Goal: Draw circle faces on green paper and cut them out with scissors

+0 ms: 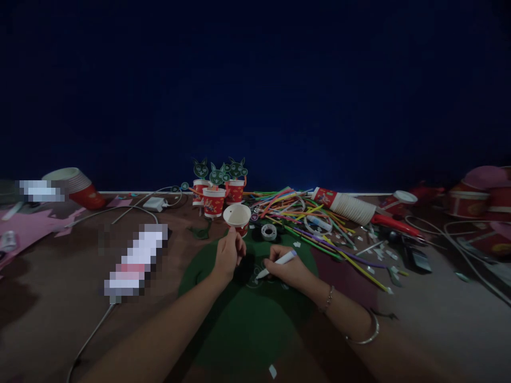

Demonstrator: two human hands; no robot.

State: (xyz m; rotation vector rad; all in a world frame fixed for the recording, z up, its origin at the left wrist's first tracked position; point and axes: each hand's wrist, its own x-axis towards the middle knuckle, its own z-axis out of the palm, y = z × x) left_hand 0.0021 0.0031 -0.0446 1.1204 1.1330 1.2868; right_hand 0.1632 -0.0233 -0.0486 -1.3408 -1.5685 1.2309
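My right hand grips a white marker with a pale purple end. Its tip meets a pale outline drawing on a dark green sheet of paper. My left hand is curled closed over the paper's far part. One finger of it overlaps the front of a red and white paper cup; whether it touches the cup, or holds anything, I cannot make out. A roll of tape lies just beyond the hands.
Behind the cup stand red cups topped with green animal faces. Colourful pipe cleaners sprawl right of them, beside a stack of paper cups. Scissors with red handles lie further right. A blurred-out phone-like object with a cable lies left.
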